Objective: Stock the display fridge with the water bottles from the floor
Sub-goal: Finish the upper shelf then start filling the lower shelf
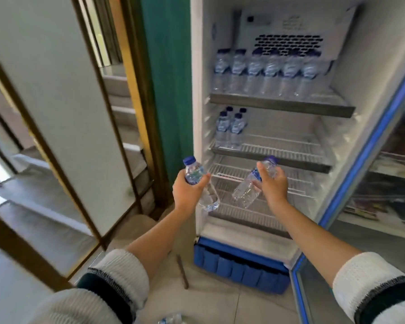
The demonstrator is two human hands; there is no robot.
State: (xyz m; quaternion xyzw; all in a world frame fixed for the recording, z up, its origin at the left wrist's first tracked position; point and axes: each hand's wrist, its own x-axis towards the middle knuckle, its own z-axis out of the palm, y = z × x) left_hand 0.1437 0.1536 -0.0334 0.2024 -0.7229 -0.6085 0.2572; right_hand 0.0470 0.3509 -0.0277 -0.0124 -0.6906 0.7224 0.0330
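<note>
**Loading two bottles into the open fridge**

Carrying step, mid-reach. Fridge (372,73) stands open, door (365,164) swung to the right. Top shelf (281,105) has a full row of bottles (267,71) along the back; middle shelf (290,150) has only a small cluster (230,126) at its left end, rest bare wire. Lower shelf (290,181) looks unstocked.

Left hand (188,190) is wrapped round a bottle (200,183), roughly upright, at the fridge's left edge. Right hand (272,183) is curled round a second bottle (253,183), tilted, cap up and away, in front of the lower shelf.

More bottles on the floor (171,320), barely in view at the bottom edge.

Next move, my read: right the tilted bottle, then stand both beside the middle-shelf cluster. Wire rungs make tipping likely.
</note>
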